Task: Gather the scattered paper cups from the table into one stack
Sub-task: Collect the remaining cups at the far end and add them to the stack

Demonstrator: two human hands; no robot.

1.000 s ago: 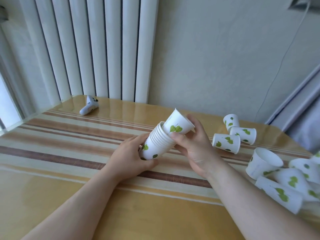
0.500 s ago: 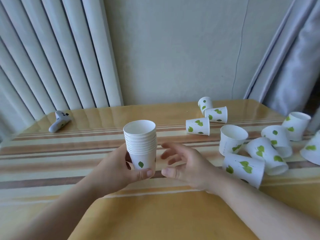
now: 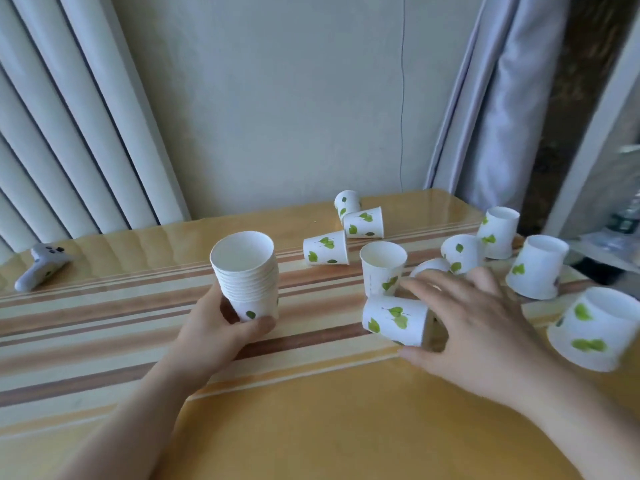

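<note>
My left hand [image 3: 221, 323] grips the base of an upright stack of white paper cups [image 3: 247, 271] with green leaf prints, held just above the striped table [image 3: 104, 327]. My right hand [image 3: 474, 323] is spread open around the mouth end of a cup lying on its side [image 3: 394, 318]; fingers above and thumb below, contact unclear. An upright cup [image 3: 382, 266] stands just behind it. Further loose cups lie scattered: three at the back [image 3: 325, 247] [image 3: 363, 221] [image 3: 346, 202], and several to the right [image 3: 462, 252] [image 3: 498, 232] [image 3: 535, 266] [image 3: 595, 329], one partly hidden by my fingers.
A white game controller [image 3: 40, 266] lies at the table's far left. A radiator [image 3: 69, 133] and wall stand behind the table, a grey curtain [image 3: 502, 98] hangs at the back right, and the table's right edge runs close to the rightmost cups.
The cup in my right hand went into the stack, which my left hand turned upright. My right hand then moved right to the cup lying on its side. The view panned right.
</note>
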